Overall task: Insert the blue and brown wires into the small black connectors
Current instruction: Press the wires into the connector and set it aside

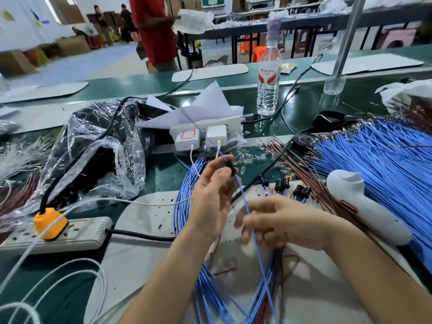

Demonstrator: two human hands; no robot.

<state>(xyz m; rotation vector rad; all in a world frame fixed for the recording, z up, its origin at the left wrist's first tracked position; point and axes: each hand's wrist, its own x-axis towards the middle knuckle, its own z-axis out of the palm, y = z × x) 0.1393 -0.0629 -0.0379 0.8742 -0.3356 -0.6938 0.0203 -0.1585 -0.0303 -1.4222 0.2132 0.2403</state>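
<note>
My left hand (214,195) is raised over the grey mat (149,230) and pinches a small black connector (230,168) between thumb and fingertips. A blue wire (244,202) runs down from that connector to my right hand (278,220), whose blurred fingers close around it. More blue wires (184,206) lie in a bundle under my left wrist. A big fan of blue wires (385,160) and brown wires (301,167) lies at the right. Several small black connectors (301,190) lie on the mat's far edge.
A white handheld tool (364,206) rests at the right. A grey power strip (53,235) with an orange plug (50,222) sits at the left, a clear plastic bag (98,160) behind it. White chargers (201,135) and a water bottle (268,83) stand further back.
</note>
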